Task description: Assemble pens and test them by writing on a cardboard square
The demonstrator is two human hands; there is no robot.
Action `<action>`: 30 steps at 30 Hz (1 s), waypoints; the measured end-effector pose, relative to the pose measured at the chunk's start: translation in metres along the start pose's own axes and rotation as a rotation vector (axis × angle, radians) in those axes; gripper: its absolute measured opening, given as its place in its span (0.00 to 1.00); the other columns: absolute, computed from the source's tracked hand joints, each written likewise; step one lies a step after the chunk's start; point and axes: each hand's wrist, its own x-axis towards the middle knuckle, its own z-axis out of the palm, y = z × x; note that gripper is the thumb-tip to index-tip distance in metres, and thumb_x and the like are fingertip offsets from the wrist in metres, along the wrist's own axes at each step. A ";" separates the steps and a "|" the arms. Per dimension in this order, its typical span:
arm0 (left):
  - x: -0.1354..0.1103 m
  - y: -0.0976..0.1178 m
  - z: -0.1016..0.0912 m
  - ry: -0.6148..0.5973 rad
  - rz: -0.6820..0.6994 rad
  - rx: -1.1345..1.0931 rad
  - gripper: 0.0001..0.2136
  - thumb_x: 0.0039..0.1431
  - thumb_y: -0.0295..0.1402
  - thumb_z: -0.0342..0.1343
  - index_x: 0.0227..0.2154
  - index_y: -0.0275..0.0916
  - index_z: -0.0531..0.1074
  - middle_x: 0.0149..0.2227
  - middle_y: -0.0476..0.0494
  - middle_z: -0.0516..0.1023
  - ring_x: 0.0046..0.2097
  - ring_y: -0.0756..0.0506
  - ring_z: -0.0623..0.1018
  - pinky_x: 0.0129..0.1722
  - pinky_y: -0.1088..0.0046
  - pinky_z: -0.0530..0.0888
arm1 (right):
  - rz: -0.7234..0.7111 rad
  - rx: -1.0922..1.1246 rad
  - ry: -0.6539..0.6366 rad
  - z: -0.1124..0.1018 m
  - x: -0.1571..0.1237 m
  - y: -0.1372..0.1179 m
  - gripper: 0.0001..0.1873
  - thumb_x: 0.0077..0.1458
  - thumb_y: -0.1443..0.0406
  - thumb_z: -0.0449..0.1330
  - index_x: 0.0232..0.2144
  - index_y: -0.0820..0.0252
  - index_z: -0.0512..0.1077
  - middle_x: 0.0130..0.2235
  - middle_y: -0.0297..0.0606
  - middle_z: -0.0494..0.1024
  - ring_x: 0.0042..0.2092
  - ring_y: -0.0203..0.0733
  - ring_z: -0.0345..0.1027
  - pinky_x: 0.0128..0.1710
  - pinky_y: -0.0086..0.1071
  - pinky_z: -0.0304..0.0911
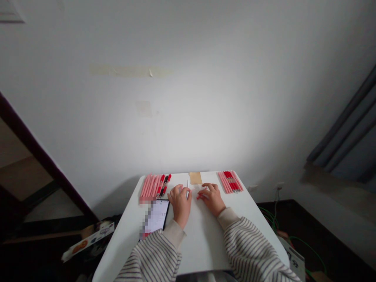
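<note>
Over the middle of the white table, my left hand has its fingers curled around a slim white pen-like stick, which points up toward the wall. To its right, my right hand is pinched at the fingertips on a small red piece; its exact kind is too small to tell. Left of my left hand lies a row of pink pens with red and black pens beside them. Another row of pink and red pens lies beyond my right hand.
A phone with a lit screen lies beside my left wrist on the white table. A tan square sits at the table's back edge by the wall. Green cables run along the floor on the right.
</note>
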 end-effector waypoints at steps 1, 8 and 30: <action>0.000 0.000 0.000 0.001 0.000 0.001 0.08 0.56 0.37 0.53 0.32 0.44 0.77 0.45 0.41 0.72 0.50 0.41 0.68 0.52 0.55 0.61 | 0.005 0.002 0.000 0.000 0.000 0.000 0.06 0.51 0.65 0.63 0.33 0.48 0.78 0.46 0.40 0.73 0.49 0.49 0.58 0.48 0.45 0.61; 0.000 -0.002 0.002 -0.018 0.002 0.026 0.08 0.57 0.38 0.53 0.33 0.45 0.77 0.45 0.42 0.72 0.50 0.42 0.68 0.52 0.58 0.61 | 0.053 0.001 -0.039 -0.002 0.001 -0.001 0.04 0.52 0.62 0.63 0.32 0.50 0.78 0.43 0.39 0.75 0.48 0.48 0.59 0.47 0.42 0.60; 0.000 -0.006 0.008 -0.009 0.074 -0.022 0.08 0.56 0.38 0.54 0.34 0.47 0.77 0.45 0.43 0.71 0.51 0.42 0.68 0.52 0.59 0.62 | 0.014 0.018 0.125 -0.004 0.004 0.005 0.06 0.57 0.64 0.59 0.35 0.53 0.76 0.35 0.38 0.77 0.43 0.46 0.61 0.44 0.39 0.58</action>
